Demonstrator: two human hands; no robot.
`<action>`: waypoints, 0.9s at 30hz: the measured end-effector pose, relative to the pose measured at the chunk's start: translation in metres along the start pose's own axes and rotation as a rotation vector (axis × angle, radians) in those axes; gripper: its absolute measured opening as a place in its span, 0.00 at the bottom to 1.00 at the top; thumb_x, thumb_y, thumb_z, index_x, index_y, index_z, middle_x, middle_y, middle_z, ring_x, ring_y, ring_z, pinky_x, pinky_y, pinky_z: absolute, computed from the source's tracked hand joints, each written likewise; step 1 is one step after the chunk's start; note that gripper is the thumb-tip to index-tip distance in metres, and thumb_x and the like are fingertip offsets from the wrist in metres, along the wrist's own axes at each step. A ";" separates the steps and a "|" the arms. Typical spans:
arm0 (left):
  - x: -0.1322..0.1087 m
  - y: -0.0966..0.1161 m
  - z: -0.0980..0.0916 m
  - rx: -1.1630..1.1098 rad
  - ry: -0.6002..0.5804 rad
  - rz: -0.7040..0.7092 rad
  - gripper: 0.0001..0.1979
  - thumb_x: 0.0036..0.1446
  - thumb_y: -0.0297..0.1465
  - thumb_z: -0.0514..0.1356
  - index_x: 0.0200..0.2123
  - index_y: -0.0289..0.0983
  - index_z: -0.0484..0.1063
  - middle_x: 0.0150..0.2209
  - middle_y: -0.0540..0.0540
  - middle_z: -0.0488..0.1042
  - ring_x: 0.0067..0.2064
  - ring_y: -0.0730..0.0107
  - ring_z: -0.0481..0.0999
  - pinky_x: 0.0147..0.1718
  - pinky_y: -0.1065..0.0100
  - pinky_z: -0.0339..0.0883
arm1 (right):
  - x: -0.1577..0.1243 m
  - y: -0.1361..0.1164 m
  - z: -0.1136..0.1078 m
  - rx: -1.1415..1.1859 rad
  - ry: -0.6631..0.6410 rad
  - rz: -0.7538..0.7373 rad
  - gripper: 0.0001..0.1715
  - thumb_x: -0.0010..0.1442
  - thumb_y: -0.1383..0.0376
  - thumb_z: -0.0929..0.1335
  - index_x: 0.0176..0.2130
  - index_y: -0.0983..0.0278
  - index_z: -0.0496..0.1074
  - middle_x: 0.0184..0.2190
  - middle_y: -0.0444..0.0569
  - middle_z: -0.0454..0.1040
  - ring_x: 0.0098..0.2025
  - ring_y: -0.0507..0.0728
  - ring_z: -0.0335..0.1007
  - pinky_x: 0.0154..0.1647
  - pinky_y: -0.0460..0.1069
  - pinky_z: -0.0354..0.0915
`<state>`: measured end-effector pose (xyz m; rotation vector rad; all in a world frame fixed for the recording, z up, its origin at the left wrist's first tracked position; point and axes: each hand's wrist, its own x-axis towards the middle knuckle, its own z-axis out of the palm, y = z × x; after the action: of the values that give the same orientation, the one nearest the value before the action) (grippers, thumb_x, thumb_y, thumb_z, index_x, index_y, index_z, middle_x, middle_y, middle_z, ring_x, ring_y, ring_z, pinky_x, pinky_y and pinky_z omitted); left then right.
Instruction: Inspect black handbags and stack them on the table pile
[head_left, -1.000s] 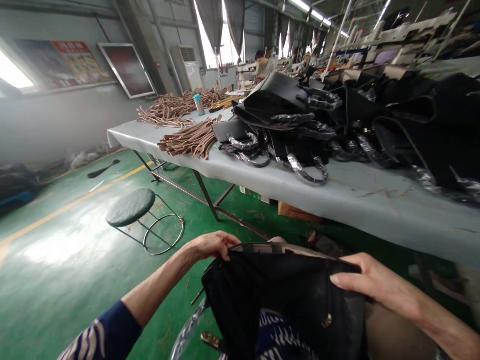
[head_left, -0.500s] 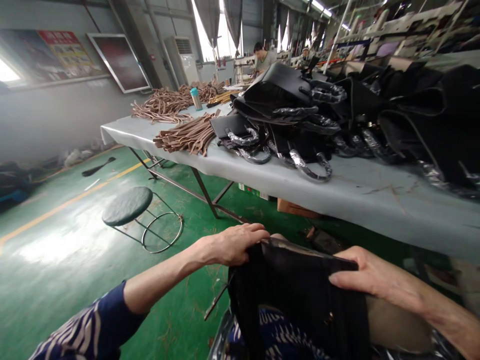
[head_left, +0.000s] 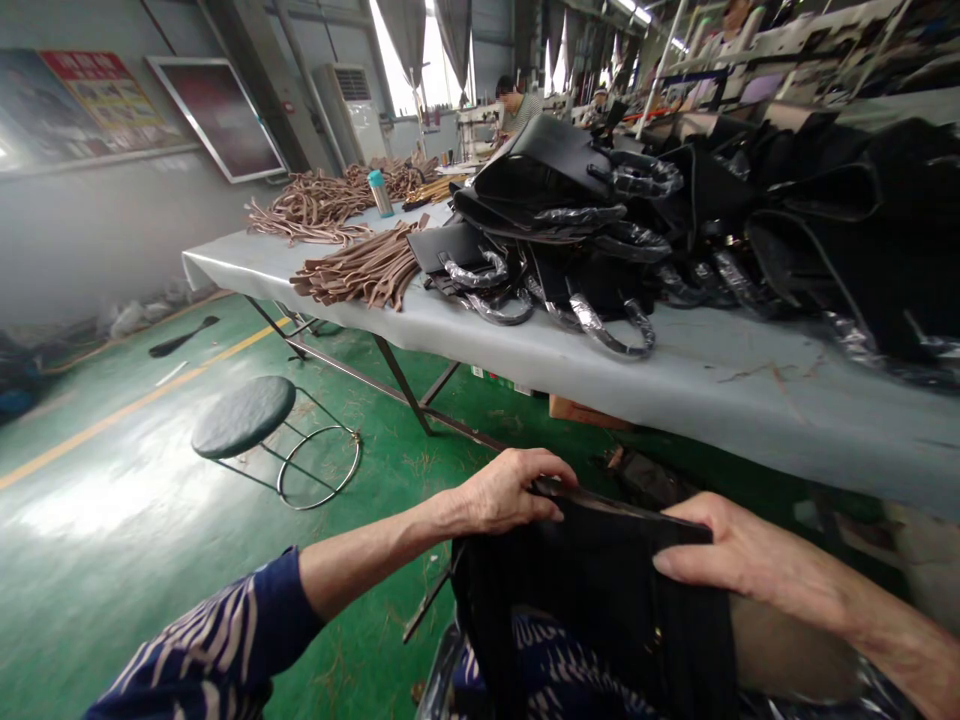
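A black bag [head_left: 592, 570] hangs over my lap, its top edge facing away from me. My left hand [head_left: 517, 490] pinches that edge near its left end, thumb on the near side and fingers over the far side. Farther right, my right hand [head_left: 712, 545] grips the same edge, with the thumb lying flat on the black material and the fingers hidden behind it. A small metal fitting shows on the bag's near face. Below my right wrist, a grey-brown panel [head_left: 787, 650] is visible, with clear plastic wrap beside it.
A grey-covered table [head_left: 712, 385] stands ahead, bearing piled black bags [head_left: 555, 170] with plastic-wrapped handles, brown straps [head_left: 367, 265] and a teal-capped bottle [head_left: 380, 193]. A round stool [head_left: 247, 415] is on the green floor at left. A person [head_left: 517, 105] sits in the background.
My left hand has slid right along the bag's edge, with its thumb now on the near side. My right hand keeps its hold. The view has shifted slightly right.
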<state>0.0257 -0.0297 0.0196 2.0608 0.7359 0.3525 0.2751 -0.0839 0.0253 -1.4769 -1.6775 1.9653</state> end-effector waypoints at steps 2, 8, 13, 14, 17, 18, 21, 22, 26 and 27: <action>0.001 0.001 0.000 -0.022 -0.011 0.028 0.14 0.48 0.25 0.62 0.41 0.37 0.71 0.43 0.47 0.70 0.45 0.67 0.69 0.45 0.72 0.62 | 0.002 0.003 -0.001 -0.015 -0.015 -0.003 0.09 0.48 0.63 0.67 0.28 0.67 0.74 0.22 0.41 0.70 0.24 0.50 0.61 0.25 0.43 0.57; 0.005 -0.005 0.004 -0.023 -0.022 0.044 0.07 0.50 0.24 0.60 0.34 0.35 0.75 0.43 0.45 0.71 0.45 0.66 0.71 0.44 0.72 0.62 | 0.000 0.001 0.001 0.004 0.009 -0.004 0.08 0.49 0.64 0.67 0.28 0.67 0.73 0.20 0.41 0.68 0.23 0.49 0.59 0.24 0.43 0.55; 0.005 -0.009 0.004 -0.039 -0.021 0.039 0.06 0.51 0.26 0.59 0.33 0.36 0.76 0.43 0.45 0.73 0.43 0.66 0.72 0.44 0.71 0.62 | -0.004 -0.001 0.004 0.022 0.047 0.013 0.09 0.48 0.62 0.67 0.27 0.67 0.74 0.20 0.41 0.69 0.23 0.50 0.60 0.25 0.43 0.57; 0.005 -0.010 0.005 -0.046 -0.015 0.030 0.05 0.51 0.27 0.60 0.32 0.35 0.76 0.42 0.45 0.73 0.43 0.66 0.72 0.43 0.72 0.62 | -0.005 -0.002 0.004 0.032 0.047 0.011 0.10 0.48 0.62 0.67 0.27 0.67 0.74 0.20 0.41 0.69 0.23 0.49 0.60 0.25 0.43 0.57; 0.007 -0.014 0.007 -0.061 0.021 -0.036 0.04 0.50 0.27 0.61 0.29 0.34 0.75 0.38 0.46 0.75 0.39 0.68 0.72 0.39 0.73 0.63 | -0.006 -0.003 0.005 0.053 0.042 0.007 0.10 0.48 0.62 0.68 0.27 0.67 0.74 0.20 0.41 0.69 0.23 0.49 0.61 0.25 0.43 0.57; 0.008 -0.016 0.008 -0.066 0.034 -0.065 0.03 0.49 0.27 0.61 0.28 0.33 0.75 0.37 0.47 0.75 0.37 0.69 0.72 0.38 0.74 0.63 | -0.006 -0.003 0.005 0.054 0.038 0.007 0.10 0.48 0.62 0.68 0.27 0.67 0.74 0.21 0.41 0.69 0.23 0.49 0.61 0.25 0.43 0.57; 0.010 -0.024 0.011 -0.094 0.053 -0.129 0.03 0.47 0.28 0.62 0.27 0.33 0.74 0.33 0.49 0.75 0.34 0.72 0.71 0.33 0.75 0.62 | -0.006 -0.001 0.004 0.045 0.023 0.005 0.11 0.49 0.61 0.68 0.28 0.67 0.73 0.21 0.42 0.70 0.24 0.50 0.62 0.24 0.43 0.56; 0.011 -0.026 0.011 -0.108 0.052 -0.143 0.04 0.47 0.28 0.62 0.27 0.33 0.74 0.32 0.50 0.75 0.33 0.73 0.71 0.32 0.76 0.61 | -0.006 0.000 0.003 0.041 0.019 0.000 0.11 0.49 0.60 0.68 0.28 0.67 0.73 0.21 0.42 0.69 0.24 0.50 0.62 0.24 0.43 0.56; 0.013 -0.027 0.013 -0.166 0.060 -0.244 0.06 0.44 0.30 0.62 0.25 0.32 0.74 0.30 0.50 0.74 0.30 0.75 0.68 0.29 0.76 0.60 | -0.004 0.009 -0.001 0.004 0.000 -0.035 0.18 0.50 0.55 0.68 0.29 0.69 0.73 0.22 0.44 0.69 0.24 0.50 0.61 0.25 0.43 0.57; 0.014 -0.026 0.012 -0.177 0.064 -0.275 0.06 0.44 0.30 0.62 0.25 0.32 0.74 0.29 0.50 0.74 0.29 0.75 0.68 0.28 0.76 0.59 | -0.004 0.010 -0.001 -0.023 0.013 -0.042 0.20 0.51 0.53 0.68 0.30 0.69 0.73 0.23 0.45 0.70 0.25 0.50 0.62 0.25 0.43 0.58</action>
<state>0.0333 -0.0182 -0.0094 1.7620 0.9778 0.3162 0.2825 -0.0891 0.0196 -1.4463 -1.7171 1.9170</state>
